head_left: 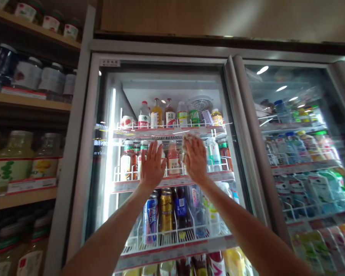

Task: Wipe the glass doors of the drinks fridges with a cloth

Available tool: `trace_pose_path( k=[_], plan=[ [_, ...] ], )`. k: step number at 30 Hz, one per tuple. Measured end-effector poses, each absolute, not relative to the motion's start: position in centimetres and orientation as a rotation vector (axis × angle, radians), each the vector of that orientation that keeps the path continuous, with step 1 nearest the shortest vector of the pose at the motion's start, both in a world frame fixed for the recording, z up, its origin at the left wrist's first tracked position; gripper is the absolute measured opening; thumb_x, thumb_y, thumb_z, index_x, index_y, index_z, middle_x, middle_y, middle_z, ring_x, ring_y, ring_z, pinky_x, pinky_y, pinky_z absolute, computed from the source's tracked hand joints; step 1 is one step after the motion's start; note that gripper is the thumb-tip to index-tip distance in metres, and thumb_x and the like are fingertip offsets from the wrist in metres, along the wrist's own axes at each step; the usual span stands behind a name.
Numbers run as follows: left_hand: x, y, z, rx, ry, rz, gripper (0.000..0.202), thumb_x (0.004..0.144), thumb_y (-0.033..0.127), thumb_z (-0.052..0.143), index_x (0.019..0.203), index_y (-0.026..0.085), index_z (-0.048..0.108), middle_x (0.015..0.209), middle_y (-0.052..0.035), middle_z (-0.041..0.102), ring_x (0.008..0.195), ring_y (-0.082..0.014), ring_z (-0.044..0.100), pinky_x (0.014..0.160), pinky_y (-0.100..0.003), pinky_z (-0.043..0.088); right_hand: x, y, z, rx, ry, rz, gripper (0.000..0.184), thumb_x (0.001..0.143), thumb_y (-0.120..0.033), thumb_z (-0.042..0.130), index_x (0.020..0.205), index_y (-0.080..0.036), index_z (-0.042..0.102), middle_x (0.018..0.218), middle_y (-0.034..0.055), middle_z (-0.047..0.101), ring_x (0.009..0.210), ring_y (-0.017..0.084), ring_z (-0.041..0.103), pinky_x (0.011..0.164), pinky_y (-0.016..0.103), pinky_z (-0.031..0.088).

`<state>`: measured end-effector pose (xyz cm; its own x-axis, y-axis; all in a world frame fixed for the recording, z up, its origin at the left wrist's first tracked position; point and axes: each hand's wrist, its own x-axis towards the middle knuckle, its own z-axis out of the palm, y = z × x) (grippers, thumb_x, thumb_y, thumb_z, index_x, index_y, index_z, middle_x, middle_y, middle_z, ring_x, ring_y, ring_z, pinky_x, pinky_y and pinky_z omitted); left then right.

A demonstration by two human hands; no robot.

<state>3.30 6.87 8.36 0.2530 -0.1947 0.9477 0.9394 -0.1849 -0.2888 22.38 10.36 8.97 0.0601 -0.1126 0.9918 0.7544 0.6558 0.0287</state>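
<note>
Both my arms reach up to the closed glass door (166,82) of a lit drinks fridge. My left hand (153,165) is open, its fingers stretched upward, flat against or just in front of the glass, with nothing in it. Under my right hand (196,159) is a pale crumpled cloth (186,143), pressed toward the door. The cloth shows past the fingertips and along the left side of that hand; the palm hides the rest. Bottles and cans stand on wire-fronted shelves behind the glass, among them a pink drink bottle (174,159) between my hands.
Wooden shelves (28,100) with rows of jars and bottles stand at the left. A second fridge door (293,92) lies to the right, past a grey vertical door frame (248,126). Above runs a wooden panel (207,17).
</note>
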Motion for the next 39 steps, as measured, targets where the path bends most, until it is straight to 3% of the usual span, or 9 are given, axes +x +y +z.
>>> trace_pose_path(
  k=[5, 9, 14, 19, 24, 27, 31, 36, 39],
  plan=[
    [7.9, 6.7, 8.2, -1.637, -0.454, -1.213, 0.055, 0.093, 0.026, 0.035, 0.145, 0.018, 0.019, 0.148, -0.0142, 0.033, 0.139, -0.0179, 0.025, 0.11, -0.039, 0.035, 18.8, 8.0, 7.4, -0.178, -1.535, -0.115, 0.052, 0.095, -0.038, 0.023, 0.146, -0.029, 0.022, 0.147, 0.0013, 0.038, 0.137, 0.017, 0.031, 0.115, 0.045, 0.027],
    [11.3, 7.8, 8.8, -1.624, -0.599, -1.142, 0.047, 0.092, 0.027, 0.038, 0.137, 0.014, 0.036, 0.14, -0.0139, 0.045, 0.135, -0.0221, 0.034, 0.109, -0.045, 0.035, 21.0, 8.3, 7.8, -0.042, -1.365, 0.149, 0.055, 0.095, -0.042, 0.02, 0.148, -0.029, 0.012, 0.148, 0.0052, 0.035, 0.127, 0.017, 0.046, 0.104, 0.042, 0.042],
    [6.8, 7.3, 10.4, -1.499, -0.651, -1.117, 0.033, 0.087, 0.02, 0.044, 0.119, 0.018, 0.052, 0.145, -0.0108, 0.038, 0.139, -0.0243, 0.025, 0.112, -0.047, 0.03, 25.3, 10.2, 8.9, -0.424, -1.242, -0.494, 0.052, 0.094, -0.04, 0.024, 0.142, -0.022, 0.032, 0.146, 0.0101, 0.038, 0.135, 0.022, 0.035, 0.11, 0.05, 0.027],
    [2.3, 5.9, 11.5, -1.46, -0.688, -1.268, 0.03, 0.08, 0.021, 0.049, 0.11, 0.018, 0.052, 0.15, -0.0106, 0.028, 0.142, -0.0261, 0.018, 0.113, -0.048, 0.027, 27.1, 11.5, 8.8, -0.738, -1.33, -0.929, 0.048, 0.094, -0.037, 0.026, 0.139, -0.022, 0.036, 0.144, 0.0076, 0.042, 0.139, 0.023, 0.028, 0.11, 0.05, 0.024],
    [7.8, 7.0, 12.3, -1.343, -0.71, -1.481, 0.02, 0.082, 0.037, 0.054, 0.084, 0.017, 0.055, 0.132, -0.0122, 0.05, 0.134, -0.0279, 0.033, 0.111, -0.048, 0.031, 27.1, 11.7, 8.5, -0.729, -1.336, -0.957, 0.048, 0.095, -0.034, 0.024, 0.139, -0.021, 0.035, 0.141, 0.0065, 0.046, 0.138, 0.02, 0.029, 0.11, 0.045, 0.024],
    [8.0, 7.3, 13.3, -1.301, -0.775, -1.505, 0.02, 0.086, 0.024, 0.044, 0.097, 0.015, 0.058, 0.129, -0.0131, 0.052, 0.131, -0.0242, 0.038, 0.111, -0.044, 0.033, 27.4, 11.6, 8.6, -0.694, -1.351, -0.926, 0.047, 0.094, -0.033, 0.024, 0.138, -0.02, 0.038, 0.139, 0.0071, 0.049, 0.137, 0.019, 0.032, 0.11, 0.044, 0.024],
    [1.8, 6.4, 14.9, -1.295, -0.859, -1.421, 0.045, 0.087, 0.019, 0.036, 0.131, 0.01, 0.044, 0.146, -0.0143, 0.035, 0.139, -0.0251, 0.025, 0.115, -0.045, 0.026, 27.4, 11.5, 8.6, -0.683, -1.36, -0.893, 0.047, 0.093, -0.032, 0.026, 0.138, -0.022, 0.038, 0.138, 0.0064, 0.049, 0.136, 0.019, 0.033, 0.111, 0.044, 0.023],
    [2.7, 6.6, 13.7, -1.267, -0.912, -1.427, 0.05, 0.089, 0.022, 0.035, 0.137, 0.009, 0.038, 0.146, -0.0142, 0.036, 0.139, -0.0255, 0.025, 0.117, -0.046, 0.021, 27.0, 11.6, 8.5, -0.698, -1.336, -0.884, 0.05, 0.093, -0.032, 0.027, 0.141, -0.02, 0.033, 0.14, 0.0077, 0.047, 0.137, 0.02, 0.032, 0.112, 0.045, 0.021],
    [9.7, 8.0, 10.5, -1.538, -0.712, -1.111, 0.047, 0.089, 0.02, 0.036, 0.134, 0.01, 0.044, 0.141, -0.0112, 0.045, 0.137, -0.022, 0.031, 0.115, -0.041, 0.029, 27.2, 11.8, 8.5, -0.698, -1.286, -0.878, 0.05, 0.093, -0.033, 0.026, 0.14, -0.017, 0.035, 0.14, 0.0104, 0.046, 0.136, 0.022, 0.033, 0.111, 0.047, 0.021]
  ],
)
